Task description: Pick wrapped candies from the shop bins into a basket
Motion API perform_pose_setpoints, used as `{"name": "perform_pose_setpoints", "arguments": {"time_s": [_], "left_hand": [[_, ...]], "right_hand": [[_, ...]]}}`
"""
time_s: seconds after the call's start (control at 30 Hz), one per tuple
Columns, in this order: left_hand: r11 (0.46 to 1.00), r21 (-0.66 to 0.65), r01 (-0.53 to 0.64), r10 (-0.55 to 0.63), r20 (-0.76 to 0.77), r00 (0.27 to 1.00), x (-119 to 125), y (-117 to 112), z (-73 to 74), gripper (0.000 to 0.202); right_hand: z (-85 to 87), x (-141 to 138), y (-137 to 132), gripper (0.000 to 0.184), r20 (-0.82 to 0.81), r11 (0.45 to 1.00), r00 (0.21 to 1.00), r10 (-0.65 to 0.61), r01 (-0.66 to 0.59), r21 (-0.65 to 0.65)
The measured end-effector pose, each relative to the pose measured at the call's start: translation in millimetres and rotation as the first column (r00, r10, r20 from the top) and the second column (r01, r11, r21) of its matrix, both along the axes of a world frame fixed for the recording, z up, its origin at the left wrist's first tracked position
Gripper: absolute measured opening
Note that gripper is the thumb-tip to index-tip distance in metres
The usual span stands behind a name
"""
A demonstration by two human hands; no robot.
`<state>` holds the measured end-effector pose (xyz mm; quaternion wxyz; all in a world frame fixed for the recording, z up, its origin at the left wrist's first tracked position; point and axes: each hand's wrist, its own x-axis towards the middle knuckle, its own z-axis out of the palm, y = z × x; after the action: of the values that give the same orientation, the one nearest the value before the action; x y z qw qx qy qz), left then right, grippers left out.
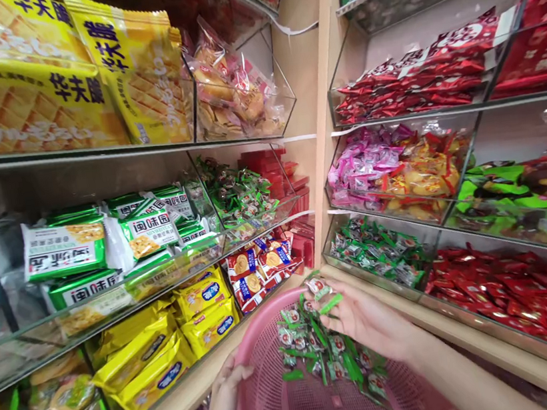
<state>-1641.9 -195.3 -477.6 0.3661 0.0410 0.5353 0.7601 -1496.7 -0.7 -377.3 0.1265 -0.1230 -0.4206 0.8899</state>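
A pink plastic basket (261, 361) with a mesh wall is tilted toward me at the bottom of the view. My left hand (228, 396) grips its left rim, the thumb lying over the edge. Small wrapped candies (317, 347) in green and clear wrappers lie heaped inside. Over the basket's far right side, my right hand (358, 315) has its fingers closed around a few of the same candies (318, 286). Its palm is turned away, so how many it holds is hidden.
Clear bins of snacks line both walls. Similar green candies (380, 251) fill a bin just right of the basket, beside red packets (522, 293). Yellow biscuit packs (142, 357) and red-blue packs (264, 267) lie left. A wooden shelf edge (179, 409) runs below.
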Motion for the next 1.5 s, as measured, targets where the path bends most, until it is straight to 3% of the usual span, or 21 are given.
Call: {"name": "perform_pose_setpoints", "arguments": {"time_s": [0.1, 0.37, 0.53, 0.73, 0.97, 1.13, 1.33, 1.5], "left_hand": [[1.0, -0.013, 0.013, -0.013, 0.012, 1.0, 4, 1, 6.2, 0.037], [1.0, -0.014, 0.018, -0.017, 0.038, 0.999, 3, 2, 2.9, 0.049], [0.999, -0.038, 0.015, -0.013, 0.04, 0.999, 6, 2, 6.7, 0.048], [0.995, -0.087, -0.043, 0.044, 0.015, 0.999, 11, 2, 12.2, 0.047], [0.999, -0.034, -0.01, 0.012, 0.049, 0.999, 14, 3, 15.0, 0.043], [1.0, -0.004, 0.03, -0.029, 0.05, 0.998, 10, 2, 12.4, 0.051], [0.999, 0.028, 0.029, -0.031, 0.061, 0.998, 8, 3, 8.9, 0.057], [0.999, 0.045, -0.006, 0.004, 0.056, 0.998, 8, 3, 5.3, 0.057]], "right_hand": [[-18.0, 10, 6, 0.016, 0.032, 1.0, 0.999, -0.009, 0.009, -0.01], [-32.9, 21, 11, 0.021, 0.069, 0.999, 0.998, 0.006, -0.01, 0.054], [-39.5, 25, 16, 0.025, 0.143, 0.96, 0.983, -0.111, 0.069, 0.271], [-49.2, 26, 28, 0.036, 0.158, 0.784, 0.909, -0.386, 0.233, 0.575], [-65.4, 24, 53, 0.032, 0.006, 0.511, 0.792, -0.611, 0.388, 0.767], [-76.2, 20, 56, 0.025, 0.001, 0.412, 0.799, -0.601, 0.309, 0.857], [-79.8, 21, 53, 0.02, 0.024, 0.23, 0.799, -0.601, 0.145, 0.962], [-85.0, 22, 52, 0.018, 0.028, 0.178, 0.785, -0.619, 0.105, 0.978]]}}
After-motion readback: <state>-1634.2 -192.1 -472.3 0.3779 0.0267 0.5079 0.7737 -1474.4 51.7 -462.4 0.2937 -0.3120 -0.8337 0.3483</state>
